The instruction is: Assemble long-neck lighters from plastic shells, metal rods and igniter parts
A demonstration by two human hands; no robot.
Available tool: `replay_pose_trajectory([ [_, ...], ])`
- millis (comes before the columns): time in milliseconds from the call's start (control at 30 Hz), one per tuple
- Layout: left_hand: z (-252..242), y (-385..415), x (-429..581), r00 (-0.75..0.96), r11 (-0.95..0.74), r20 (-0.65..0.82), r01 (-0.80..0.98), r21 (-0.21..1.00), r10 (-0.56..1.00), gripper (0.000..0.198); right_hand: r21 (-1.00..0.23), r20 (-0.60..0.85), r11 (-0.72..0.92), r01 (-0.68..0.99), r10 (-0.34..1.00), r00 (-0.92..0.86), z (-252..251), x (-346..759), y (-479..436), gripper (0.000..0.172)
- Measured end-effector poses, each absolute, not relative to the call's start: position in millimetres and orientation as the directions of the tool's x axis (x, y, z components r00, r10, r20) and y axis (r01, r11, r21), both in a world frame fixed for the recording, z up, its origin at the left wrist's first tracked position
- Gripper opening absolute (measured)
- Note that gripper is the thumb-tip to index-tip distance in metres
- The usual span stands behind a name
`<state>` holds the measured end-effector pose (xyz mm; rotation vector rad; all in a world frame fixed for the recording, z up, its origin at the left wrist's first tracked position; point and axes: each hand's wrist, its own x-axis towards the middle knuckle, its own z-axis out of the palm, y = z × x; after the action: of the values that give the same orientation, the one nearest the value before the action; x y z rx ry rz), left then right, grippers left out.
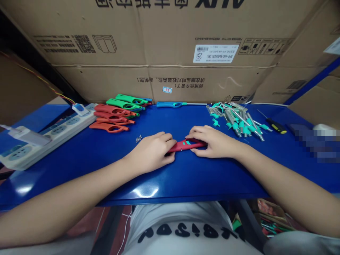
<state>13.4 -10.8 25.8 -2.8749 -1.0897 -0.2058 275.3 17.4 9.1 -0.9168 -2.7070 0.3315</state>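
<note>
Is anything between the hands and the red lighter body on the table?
Nothing visible. The left hand and right hand each grip an end of the red lighter body; the red and green bodies and the metal tubes lie apart, farther back.

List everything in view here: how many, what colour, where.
held lighter shell: one, red, middle, between both hands
loose shells: about four, red, back left
green shells: two or three, green, behind those
lighter: one, blue, back middle
metal tubes: heap, silver with teal ends, back right
screwdriver: one, black and yellow, beside the heap
power strip: one, white, left edge
cardboard boxes: several, brown, behind table
table: one, blue
left hand: grips shell's left end
right hand: grips its right end
</note>
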Motion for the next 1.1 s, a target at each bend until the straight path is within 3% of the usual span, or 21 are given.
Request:
replay_pose_trajectory([
  [233,21.6,-6.5,11.4,0.729,-0.745,0.178,0.667,0.036,0.661,0.024,-0.186,0.203,0.813,0.552,0.582,-0.787,14.8,279.3,16.3,0.030],
  [500,18.4,-1.1,9.1,0.758,-0.790,0.225,0.595,0.149,0.613,0.032,-0.030,0.292,0.870,0.492,0.479,-0.828,11.1,283.1,17.8,0.035],
  [900,20.1,-1.4,9.6,0.735,-0.775,0.252,0.616,0.141,0.630,0.029,0.010,0.323,0.872,0.489,0.460,-0.827,13.7,282.0,16.3,0.034],
  [1100,14.0,0.6,10.4,0.711,-0.769,0.295,0.584,0.260,0.639,0.023,0.015,0.334,0.871,0.491,0.458,-0.824,13.1,278.5,16.0,0.035],
])
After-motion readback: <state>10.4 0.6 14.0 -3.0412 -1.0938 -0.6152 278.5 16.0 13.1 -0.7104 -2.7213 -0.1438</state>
